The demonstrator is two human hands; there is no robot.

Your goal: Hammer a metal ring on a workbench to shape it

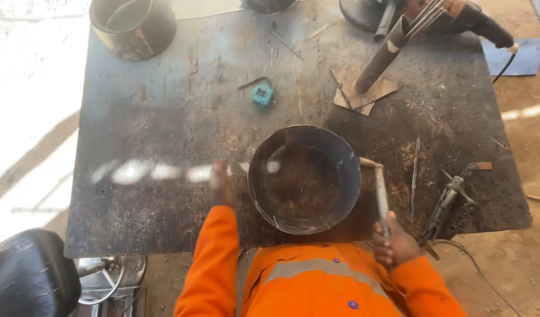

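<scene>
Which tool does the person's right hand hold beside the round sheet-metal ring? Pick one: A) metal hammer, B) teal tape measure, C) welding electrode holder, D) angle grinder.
A: the right hand grips the handle of a metal hammer whose head lies against the round sheet-metal ring.

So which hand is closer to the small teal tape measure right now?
Left. The left hand rests on the table just below-left of the tape measure; the right hand, gripping a hammer, sits farther off at the table's near edge.

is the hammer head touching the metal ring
Touching, it seems: the head view shows the hammer head meeting the metal ring outer wall, no gap visible; right hand grips its handle.
</scene>
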